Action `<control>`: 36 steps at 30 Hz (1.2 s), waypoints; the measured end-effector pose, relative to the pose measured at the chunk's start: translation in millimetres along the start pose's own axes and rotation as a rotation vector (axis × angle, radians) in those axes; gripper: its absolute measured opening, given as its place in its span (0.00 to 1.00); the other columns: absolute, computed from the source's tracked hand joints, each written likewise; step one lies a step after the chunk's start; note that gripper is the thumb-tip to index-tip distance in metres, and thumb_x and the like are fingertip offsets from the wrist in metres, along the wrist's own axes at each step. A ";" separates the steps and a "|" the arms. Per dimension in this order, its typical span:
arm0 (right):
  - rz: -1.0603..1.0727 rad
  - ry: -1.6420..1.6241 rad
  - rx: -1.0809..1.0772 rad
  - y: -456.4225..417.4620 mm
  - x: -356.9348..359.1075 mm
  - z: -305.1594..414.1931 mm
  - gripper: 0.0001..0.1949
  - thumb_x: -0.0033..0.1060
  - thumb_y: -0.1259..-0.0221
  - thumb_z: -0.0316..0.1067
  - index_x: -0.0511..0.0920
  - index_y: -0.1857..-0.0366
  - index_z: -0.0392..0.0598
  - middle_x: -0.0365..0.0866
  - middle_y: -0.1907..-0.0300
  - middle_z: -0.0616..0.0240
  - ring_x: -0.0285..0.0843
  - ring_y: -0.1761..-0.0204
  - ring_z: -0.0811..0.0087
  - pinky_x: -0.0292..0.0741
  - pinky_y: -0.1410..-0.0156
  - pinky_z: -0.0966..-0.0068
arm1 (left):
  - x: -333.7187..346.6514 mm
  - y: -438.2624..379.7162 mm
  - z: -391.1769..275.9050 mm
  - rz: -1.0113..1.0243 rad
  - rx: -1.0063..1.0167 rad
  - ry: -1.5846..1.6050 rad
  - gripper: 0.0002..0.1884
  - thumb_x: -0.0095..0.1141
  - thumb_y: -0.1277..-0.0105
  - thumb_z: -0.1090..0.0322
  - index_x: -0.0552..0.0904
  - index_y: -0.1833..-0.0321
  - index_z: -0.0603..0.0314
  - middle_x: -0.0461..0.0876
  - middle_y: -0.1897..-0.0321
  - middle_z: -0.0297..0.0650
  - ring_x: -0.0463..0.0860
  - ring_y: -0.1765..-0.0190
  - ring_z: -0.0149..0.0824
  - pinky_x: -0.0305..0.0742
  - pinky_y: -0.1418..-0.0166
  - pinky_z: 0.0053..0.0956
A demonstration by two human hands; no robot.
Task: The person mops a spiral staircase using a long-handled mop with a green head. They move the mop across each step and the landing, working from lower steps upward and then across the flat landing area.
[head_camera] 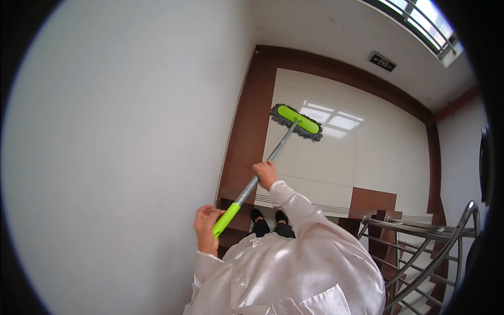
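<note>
A flat mop with a lime-green head plate [298,119] and grey shaggy pile [311,136] rests on the floor before me. Its grey metal pole [281,145] slants down toward my left side and finishes in a lime-green grip [227,220]. Midway along the pole, my right hand [266,174] is wrapped around the metal. My left hand [206,226] is beside the green grip, its fingers loosely bent and not closed around it. Whether the left palm touches the grip is unclear.
Cream floor tiles [315,161] have a brown tile border [246,145]. A white wall [138,138] stands close on the left. Stainless-steel stair railings [417,236] and descending steps [419,271] are at lower right. An exit sign [382,62] and a barred window [423,23] are ahead.
</note>
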State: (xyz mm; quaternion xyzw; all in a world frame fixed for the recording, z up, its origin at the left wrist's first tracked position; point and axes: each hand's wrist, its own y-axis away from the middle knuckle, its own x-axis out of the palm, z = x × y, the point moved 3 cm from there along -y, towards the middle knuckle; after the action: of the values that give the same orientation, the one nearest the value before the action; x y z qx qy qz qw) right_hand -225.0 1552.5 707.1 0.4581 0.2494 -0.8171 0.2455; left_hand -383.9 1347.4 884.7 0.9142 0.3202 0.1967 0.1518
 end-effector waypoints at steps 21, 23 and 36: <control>0.106 0.017 0.215 87.8 -30.3 9.6 0.06 0.60 0.52 0.27 0.78 0.69 0.51 0.82 0.67 0.64 0.80 0.54 0.59 0.70 0.41 0.58 | 33.0 3.6 -48.2 0.770 -0.690 -0.645 0.32 0.51 0.36 0.78 0.62 0.27 0.62 0.82 0.59 0.47 0.68 0.85 0.23 0.60 0.85 0.18; 0.024 0.093 0.339 106.6 -23.2 -47.9 0.07 0.65 0.51 0.30 0.77 0.68 0.51 0.80 0.65 0.65 0.78 0.52 0.59 0.67 0.41 0.59 | 72.9 0.5 -9.7 0.800 -0.677 -0.642 0.32 0.51 0.35 0.77 0.62 0.26 0.60 0.82 0.59 0.45 0.68 0.85 0.23 0.59 0.86 0.18; 0.162 0.185 0.323 127.2 -32.8 -46.8 0.08 0.64 0.50 0.33 0.79 0.64 0.54 0.78 0.60 0.63 0.76 0.49 0.61 0.63 0.35 0.54 | 54.5 35.0 33.0 0.788 -0.734 -0.541 0.27 0.47 0.29 0.72 0.62 0.27 0.53 0.73 0.75 0.31 0.65 0.86 0.19 0.56 0.87 0.17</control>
State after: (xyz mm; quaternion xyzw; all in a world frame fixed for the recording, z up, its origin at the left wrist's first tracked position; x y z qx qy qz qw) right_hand -100.6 1491.7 691.1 0.5830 0.0988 -0.7787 0.2095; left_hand -311.4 1351.4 884.1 0.8695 -0.1814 0.0961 0.4492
